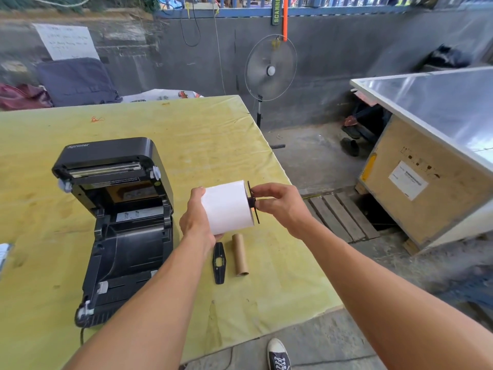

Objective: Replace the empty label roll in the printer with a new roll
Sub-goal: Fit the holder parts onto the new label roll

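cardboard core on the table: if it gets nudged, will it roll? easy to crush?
The core lies on its side on the flat table, so a sideways nudge would probably roll it. It is a bare, hollow cardboard tube, so likely very light. A hard squeeze might dent it.

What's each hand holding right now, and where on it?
Left hand cups the left end of the white label roll. Right hand pinches the black spindle guide at the roll's right end.

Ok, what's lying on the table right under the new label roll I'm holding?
Below the new label roll lie a black plastic roll guide and the empty cardboard core, side by side on the table. The left hand covers the guide's top end.
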### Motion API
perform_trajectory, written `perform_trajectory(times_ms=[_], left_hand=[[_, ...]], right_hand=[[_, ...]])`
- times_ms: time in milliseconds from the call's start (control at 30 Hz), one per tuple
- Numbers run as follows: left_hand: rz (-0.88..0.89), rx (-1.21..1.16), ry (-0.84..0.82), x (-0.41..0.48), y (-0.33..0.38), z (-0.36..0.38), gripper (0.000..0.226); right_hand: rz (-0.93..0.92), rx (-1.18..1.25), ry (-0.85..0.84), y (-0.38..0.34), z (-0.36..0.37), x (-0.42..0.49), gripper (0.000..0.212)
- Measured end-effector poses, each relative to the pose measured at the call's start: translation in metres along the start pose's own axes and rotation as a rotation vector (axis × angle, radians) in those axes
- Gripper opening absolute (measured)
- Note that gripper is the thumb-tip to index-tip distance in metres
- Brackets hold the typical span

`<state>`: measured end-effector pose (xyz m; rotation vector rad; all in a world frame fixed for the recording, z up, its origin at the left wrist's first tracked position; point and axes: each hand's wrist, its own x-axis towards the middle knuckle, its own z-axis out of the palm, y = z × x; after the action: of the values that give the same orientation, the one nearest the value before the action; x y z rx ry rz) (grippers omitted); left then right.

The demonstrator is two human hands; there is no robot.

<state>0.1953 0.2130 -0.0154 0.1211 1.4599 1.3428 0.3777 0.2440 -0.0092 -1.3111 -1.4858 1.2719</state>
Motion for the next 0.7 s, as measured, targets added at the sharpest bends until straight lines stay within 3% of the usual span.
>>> perform_trajectory(times_ms=[167, 333, 500, 700], left_hand=[[-0.004, 0.002, -0.012, 0.001, 0.005, -0.003, 0.054], [-0.003, 0.013, -0.032, 0.000, 0.004, -0.006, 0.061], [-0.005, 0.007, -0.033, 0.000, 0.005, -0.007, 0.062], [0.009, -0.017, 0.038, 0.007, 0.003, -0.004, 0.048]], right_hand=[[-0.021, 0.021, 0.003, -0.001, 0.003, -0.002, 0.038], [0.012, 0.118, -0.020, 0.002, 0.009, 0.001, 0.020], [0.059, 0.120, -0.053, 0.006, 0.012, 0.001, 0.017], [0.189, 0.186, -0.039, 0.006, 0.019, -0.002, 0.005]])
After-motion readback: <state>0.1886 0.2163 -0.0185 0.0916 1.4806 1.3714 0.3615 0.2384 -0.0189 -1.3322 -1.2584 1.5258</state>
